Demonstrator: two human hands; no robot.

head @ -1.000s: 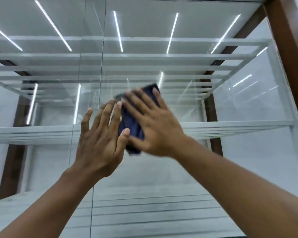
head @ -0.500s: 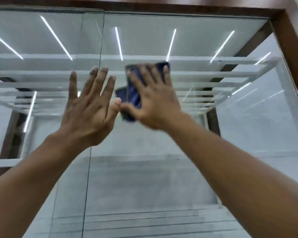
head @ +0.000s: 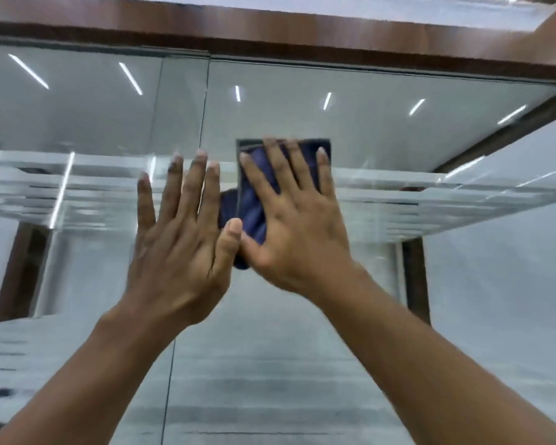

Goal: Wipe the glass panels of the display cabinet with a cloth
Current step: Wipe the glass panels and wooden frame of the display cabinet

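Under the brown wooden top frame [head: 270,30], the clear glass cabinet panel [head: 398,130] mirrors thin ceiling lights. The right hand [head: 299,226], fingers straight and spread, presses a soft folded dark-blue cloth [head: 254,203] flat on it, nearer the frame than half a second ago. The left hand [head: 180,245] lies flat just beside, holding nothing.

A reddish-brown wooden beam [head: 270,24] runs across well above the fingers [head: 297,168]. Thin white light strips [head: 130,78] shine between the two. Level with the fingers, white slatted shelves [head: 430,200] spread to both sides. Dark brown uprights [head: 414,277] stand lower at each side, with a pale grey streaked wall [head: 270,364] below.
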